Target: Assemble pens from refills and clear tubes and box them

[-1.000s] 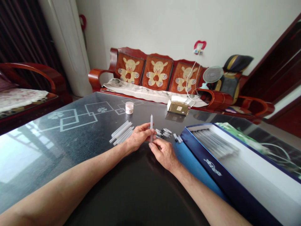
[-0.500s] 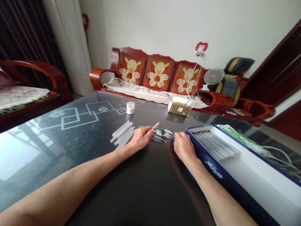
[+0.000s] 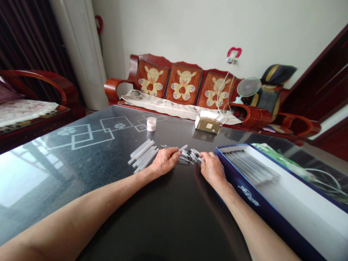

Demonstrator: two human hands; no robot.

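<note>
My left hand [image 3: 166, 160] is closed on a translucent pen barrel [image 3: 183, 148], whose tip points up and right. Beside that wrist lie several whitish pen barrels [image 3: 144, 154] on the dark table [image 3: 163, 203]. My right hand [image 3: 212, 166] has its fingers pinched at a small pale piece [image 3: 200, 158], probably a pen cap, next to the blue box. Between the hands is a loose pile of small caps [image 3: 194, 154] and thin dark-tipped refills [image 3: 185, 159], partly hidden by my left hand.
A long blue box [image 3: 248, 194] with a white inside stands at the right and holds several pens [image 3: 251, 166]. Behind the pile are a small round tub [image 3: 151, 124] and a tissue box [image 3: 208, 124]. Green packaging [image 3: 282, 159] lies beyond the blue box.
The barrel in my left hand has shifted slightly right and tilts lower. The fingers of my right hand have moved slightly left, towards the caps.
</note>
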